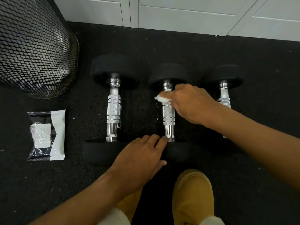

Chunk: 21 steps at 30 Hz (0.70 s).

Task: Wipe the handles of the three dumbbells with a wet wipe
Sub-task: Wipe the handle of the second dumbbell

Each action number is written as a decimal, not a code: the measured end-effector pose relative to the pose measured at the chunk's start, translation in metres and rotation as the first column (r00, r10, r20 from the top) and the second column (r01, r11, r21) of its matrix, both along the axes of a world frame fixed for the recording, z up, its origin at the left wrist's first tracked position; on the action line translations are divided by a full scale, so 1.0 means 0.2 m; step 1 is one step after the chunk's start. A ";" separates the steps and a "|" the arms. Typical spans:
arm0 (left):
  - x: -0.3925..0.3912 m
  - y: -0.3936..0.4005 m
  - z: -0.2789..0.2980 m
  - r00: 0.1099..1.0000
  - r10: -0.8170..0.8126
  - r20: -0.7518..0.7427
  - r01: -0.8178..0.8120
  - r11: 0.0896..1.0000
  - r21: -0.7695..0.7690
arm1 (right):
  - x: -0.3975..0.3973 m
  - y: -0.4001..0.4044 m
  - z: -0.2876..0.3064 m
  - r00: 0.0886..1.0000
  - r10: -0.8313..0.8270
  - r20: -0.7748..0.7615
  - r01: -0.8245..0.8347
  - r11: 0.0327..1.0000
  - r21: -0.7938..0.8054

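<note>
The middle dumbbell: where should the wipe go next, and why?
Probably slide the wet wipe toward the person along the middle dumbbell's handle. The right hand holds it at the far end, while the left hand steadies the near weight.

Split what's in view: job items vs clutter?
Job: left dumbbell, middle dumbbell, right dumbbell, wipe in right hand, left hand steadying, wipe pack.
Clutter: mesh bin, boots.

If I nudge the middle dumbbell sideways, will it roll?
Probably: the middle dumbbell lies on round black heads, so it may roll. The rough floor mat likely slows it. The left hand resting on its near head suggests it needs steadying.
</note>
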<state>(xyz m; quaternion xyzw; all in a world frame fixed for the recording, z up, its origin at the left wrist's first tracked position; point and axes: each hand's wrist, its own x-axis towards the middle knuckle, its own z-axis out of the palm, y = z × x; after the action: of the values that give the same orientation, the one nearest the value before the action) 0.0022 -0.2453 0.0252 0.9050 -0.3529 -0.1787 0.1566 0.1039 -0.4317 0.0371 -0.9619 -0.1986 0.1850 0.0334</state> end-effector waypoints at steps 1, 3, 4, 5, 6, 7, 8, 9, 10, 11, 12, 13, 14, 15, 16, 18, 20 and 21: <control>0.00 0.00 0.00 1.000 0.001 0.002 -0.001 1.000 -0.006 | 0.02 0.01 -0.01 0.999 -0.034 0.026 0.034 0.999 -0.024; 0.00 0.00 0.00 1.000 0.002 0.003 -0.002 1.000 -0.019 | 0.04 0.03 -0.02 0.996 -0.074 0.052 0.076 0.996 -0.051; 0.00 0.00 0.00 1.000 0.002 0.002 -0.002 1.000 -0.021 | 0.03 0.04 -0.01 0.997 -0.063 0.049 0.065 0.997 -0.046; 0.00 0.00 -0.01 1.000 0.002 0.002 -0.002 1.000 -0.021 | 0.00 0.03 0.00 0.999 -0.022 0.027 0.023 0.999 -0.036; 0.00 -0.01 -0.01 1.000 0.001 0.001 -0.001 1.000 -0.019 | -0.04 0.03 0.02 0.999 0.048 -0.015 -0.048 0.999 -0.025; 0.00 -0.01 -0.01 1.000 -0.002 -0.003 0.001 1.000 -0.017 | -0.10 0.02 0.03 0.988 0.136 -0.077 -0.138 0.990 -0.012; 0.00 -0.01 0.00 1.000 -0.004 -0.007 0.004 1.000 -0.016 | -0.16 0.02 0.05 0.962 0.220 -0.161 -0.221 0.975 0.010; 0.00 -0.01 0.00 1.000 -0.005 -0.011 0.004 1.000 -0.019 | -0.22 0.01 0.07 0.929 0.267 -0.255 -0.263 0.964 0.049; 0.00 -0.01 0.00 1.000 -0.003 -0.009 0.003 1.000 -0.028 | -0.25 -0.01 0.09 0.898 0.271 -0.346 -0.261 0.962 0.078; 0.00 -0.01 0.01 1.000 -0.002 -0.005 0.002 0.999 -0.037 | -0.26 -0.02 0.10 0.876 0.255 -0.409 -0.238 0.967 0.093; 0.00 -0.01 0.00 1.000 -0.003 0.000 0.003 0.999 -0.041 | -0.24 -0.03 0.11 0.867 0.238 -0.437 -0.225 0.971 0.083; 0.00 -0.01 0.00 1.000 -0.008 0.002 0.008 0.999 -0.038 | -0.23 -0.03 0.12 0.871 0.238 -0.430 -0.237 0.970 0.057; 0.00 -0.01 0.00 1.000 -0.009 0.003 0.009 0.999 -0.032 | -0.21 -0.02 0.12 0.888 0.243 -0.391 -0.257 0.966 0.018; 0.00 -0.01 0.00 1.000 -0.009 0.002 0.009 1.000 -0.026 | -0.19 0.00 0.12 0.912 0.253 -0.322 -0.278 0.960 -0.034; 0.00 -0.02 0.00 1.000 -0.007 -0.004 0.007 1.000 -0.019 | -0.17 0.03 0.12 0.937 0.254 -0.239 -0.281 0.956 -0.084; 0.00 -0.01 0.00 1.000 -0.001 -0.008 0.000 1.000 -0.017 | -0.09 0.07 0.12 0.977 0.185 -0.105 -0.200 0.967 -0.156; 0.00 -0.01 0.00 1.000 0.001 -0.014 -0.001 1.000 -0.017 | 0.02 0.13 0.11 0.999 0.034 -0.027 -0.039 0.981 -0.191; 0.00 -0.01 0.00 1.000 -0.003 -0.016 0.003 1.000 -0.013 | 0.06 0.15 0.11 1.000 -0.031 -0.005 0.029 0.979 -0.200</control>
<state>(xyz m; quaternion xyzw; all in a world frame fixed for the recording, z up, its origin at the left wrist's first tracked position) 0.0018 -0.2466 0.0249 0.9020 -0.3541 -0.1836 0.1651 0.1160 -0.4009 0.0582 -0.9625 -0.1644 0.2074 -0.0597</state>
